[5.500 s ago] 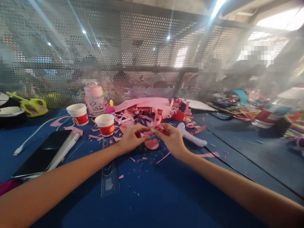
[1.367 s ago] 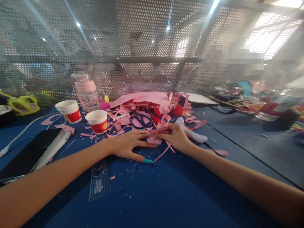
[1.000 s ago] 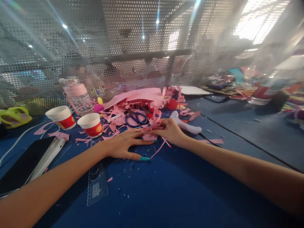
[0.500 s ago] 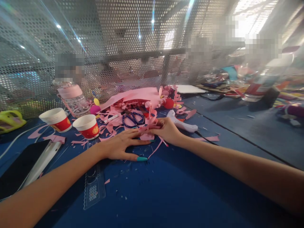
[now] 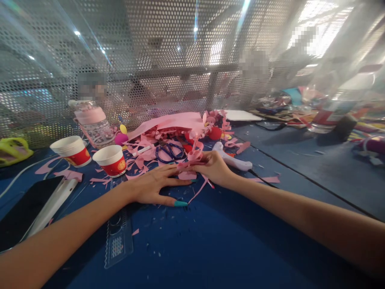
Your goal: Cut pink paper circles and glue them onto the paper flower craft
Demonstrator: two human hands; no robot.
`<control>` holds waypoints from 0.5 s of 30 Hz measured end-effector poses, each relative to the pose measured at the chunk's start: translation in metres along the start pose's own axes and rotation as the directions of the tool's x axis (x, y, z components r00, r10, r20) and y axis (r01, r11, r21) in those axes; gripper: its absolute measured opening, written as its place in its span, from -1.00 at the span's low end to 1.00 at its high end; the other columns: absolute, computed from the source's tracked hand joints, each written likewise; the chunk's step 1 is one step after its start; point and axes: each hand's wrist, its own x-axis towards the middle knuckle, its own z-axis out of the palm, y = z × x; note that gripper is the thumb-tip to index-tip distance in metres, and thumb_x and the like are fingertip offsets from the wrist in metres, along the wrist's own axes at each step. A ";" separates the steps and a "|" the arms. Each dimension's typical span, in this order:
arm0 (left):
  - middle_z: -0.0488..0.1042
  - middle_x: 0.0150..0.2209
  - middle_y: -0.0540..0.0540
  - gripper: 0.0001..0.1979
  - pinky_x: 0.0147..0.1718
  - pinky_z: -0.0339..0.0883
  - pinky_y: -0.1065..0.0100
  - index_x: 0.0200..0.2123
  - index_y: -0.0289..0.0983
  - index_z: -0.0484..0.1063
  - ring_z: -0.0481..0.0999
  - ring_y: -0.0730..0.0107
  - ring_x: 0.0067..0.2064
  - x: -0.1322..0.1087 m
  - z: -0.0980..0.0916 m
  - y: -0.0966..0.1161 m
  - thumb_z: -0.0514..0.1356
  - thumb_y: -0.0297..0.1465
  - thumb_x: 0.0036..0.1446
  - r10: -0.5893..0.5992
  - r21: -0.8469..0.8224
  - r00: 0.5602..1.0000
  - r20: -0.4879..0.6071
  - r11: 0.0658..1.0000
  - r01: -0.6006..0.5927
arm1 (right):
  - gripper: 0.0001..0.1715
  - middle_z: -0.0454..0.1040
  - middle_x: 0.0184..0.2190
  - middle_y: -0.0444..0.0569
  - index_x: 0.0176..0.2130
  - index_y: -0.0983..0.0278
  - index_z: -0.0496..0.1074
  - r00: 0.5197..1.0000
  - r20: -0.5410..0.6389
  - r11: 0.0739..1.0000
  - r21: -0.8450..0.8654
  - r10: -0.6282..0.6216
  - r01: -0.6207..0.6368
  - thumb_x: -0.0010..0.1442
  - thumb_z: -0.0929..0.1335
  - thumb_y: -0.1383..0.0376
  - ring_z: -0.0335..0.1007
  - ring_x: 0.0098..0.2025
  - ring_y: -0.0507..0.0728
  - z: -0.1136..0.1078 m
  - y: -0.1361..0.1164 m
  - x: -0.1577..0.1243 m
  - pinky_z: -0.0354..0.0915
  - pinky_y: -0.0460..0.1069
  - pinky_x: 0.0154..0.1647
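Lying palm down on the blue tabletop (image 5: 210, 245), the left hand (image 5: 155, 184) shows me spread fingers, with the thumb well apart from the rest and a long teal nail pointing right. I see nothing gripped in it; its fingertips meet the near side of a bundle of curled pink paper strips (image 5: 197, 153), though I cannot tell how firmly they press. The right hand (image 5: 217, 168) is closed in a pinch, thumb and fingers drawn together on that bundle, which sits between the two hands, toward the far edge of the tabletop. From my view a thin pink strip (image 5: 199, 191) trails from beneath the right hand toward the nearer side, its end just beside the left thumbnail. Just beyond the hands I make out scissors with dark blue handles (image 5: 170, 152) among pink scraps, and behind them a large pink sheet (image 5: 174, 121) close to the far edge. To the right of the right hand rests a white glue gun (image 5: 236, 161) with a black cable. Toward the left edge I find a red and white paper cup (image 5: 110, 161), a stack of similar cups (image 5: 70, 151), a pink-lidded bottle (image 5: 94, 120) and a black phone (image 5: 28, 206). A clear stencil ruler (image 5: 120, 239) lies partly under the left forearm.
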 end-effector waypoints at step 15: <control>-0.03 0.28 -0.16 -0.35 0.16 -0.06 0.00 0.19 -0.07 0.12 0.00 0.05 0.26 -0.001 0.004 -0.005 0.04 0.05 0.07 0.034 0.024 0.999 -0.041 0.999 -0.033 | -0.87 0.59 -0.41 -0.04 -0.44 0.28 0.56 1.000 -0.018 0.998 -0.057 -0.009 0.008 -0.08 0.44 0.28 0.52 -0.34 0.17 0.001 -0.004 -0.001 0.45 0.01 -0.31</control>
